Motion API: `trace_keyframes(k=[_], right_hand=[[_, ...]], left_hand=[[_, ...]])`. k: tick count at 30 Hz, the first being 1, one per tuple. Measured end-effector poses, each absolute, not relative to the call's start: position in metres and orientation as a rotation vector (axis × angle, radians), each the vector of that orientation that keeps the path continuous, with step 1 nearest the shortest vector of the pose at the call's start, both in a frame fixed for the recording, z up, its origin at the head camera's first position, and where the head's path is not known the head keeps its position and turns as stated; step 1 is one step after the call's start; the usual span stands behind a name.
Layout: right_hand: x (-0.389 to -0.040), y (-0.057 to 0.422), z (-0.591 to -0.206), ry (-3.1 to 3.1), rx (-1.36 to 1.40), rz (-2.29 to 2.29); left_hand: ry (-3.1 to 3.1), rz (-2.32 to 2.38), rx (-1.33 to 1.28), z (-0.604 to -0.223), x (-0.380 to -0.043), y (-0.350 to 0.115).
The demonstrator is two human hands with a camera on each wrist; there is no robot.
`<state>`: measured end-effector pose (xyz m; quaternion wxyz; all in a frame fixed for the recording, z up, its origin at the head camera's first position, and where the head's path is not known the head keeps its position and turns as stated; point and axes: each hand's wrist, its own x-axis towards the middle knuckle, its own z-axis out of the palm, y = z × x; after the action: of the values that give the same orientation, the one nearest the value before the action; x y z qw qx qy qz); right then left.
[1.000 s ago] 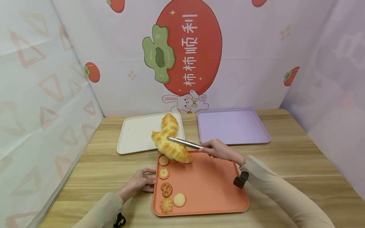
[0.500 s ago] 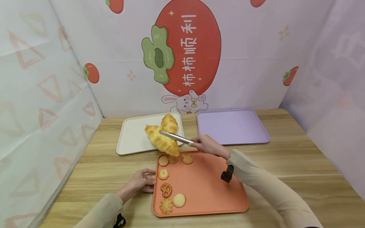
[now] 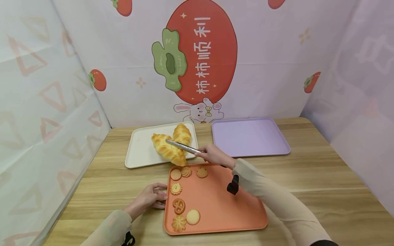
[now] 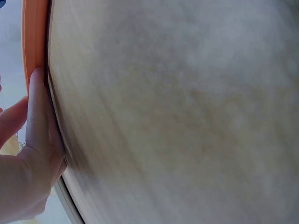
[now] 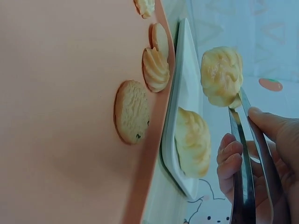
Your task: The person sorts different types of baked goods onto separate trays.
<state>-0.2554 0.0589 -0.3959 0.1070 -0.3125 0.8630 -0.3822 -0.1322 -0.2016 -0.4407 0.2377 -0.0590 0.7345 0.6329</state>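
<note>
My right hand point(image 3: 217, 155) grips a pair of metal tongs point(image 3: 183, 146). Their tips pinch a golden croissant-shaped bread point(image 3: 167, 150), held over the front of the white tray point(image 3: 140, 147). The right wrist view shows this bread point(image 5: 222, 74) raised off the tray. A second bread point(image 3: 182, 135) lies on the white tray's right side, partly hidden by the tongs. My left hand point(image 3: 150, 197) touches the left edge of the orange tray point(image 3: 224, 201). In the left wrist view, its fingers point(image 4: 38, 116) lie fairly straight along the tray's outer rim.
Several biscuits sit along the orange tray's left and far sides, among them a pretzel point(image 3: 179, 206), a round biscuit point(image 3: 193, 217) and a chocolate-chip cookie point(image 3: 201, 172). A purple tray point(image 3: 250, 136) lies at the back right. Printed cloth walls stand behind and on both sides.
My right hand has carried the bread in the tongs left and slightly away from me, off the orange tray to the white one. The cookies beneath came into view. My left hand stays put.
</note>
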Motion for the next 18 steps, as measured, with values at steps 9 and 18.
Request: trace_keyframes(k=[9,18], right_hand=[[-0.261,0.042,-0.401,2.532,-0.836,-1.127],[-0.27,0.025,-0.404,2.562,-0.759,-1.083]], left_hand=[[2.009,1.723,-0.167,-0.441,-0.133,-0.202],[2.005,1.721,-0.157,-0.442,-0.133,-0.203]])
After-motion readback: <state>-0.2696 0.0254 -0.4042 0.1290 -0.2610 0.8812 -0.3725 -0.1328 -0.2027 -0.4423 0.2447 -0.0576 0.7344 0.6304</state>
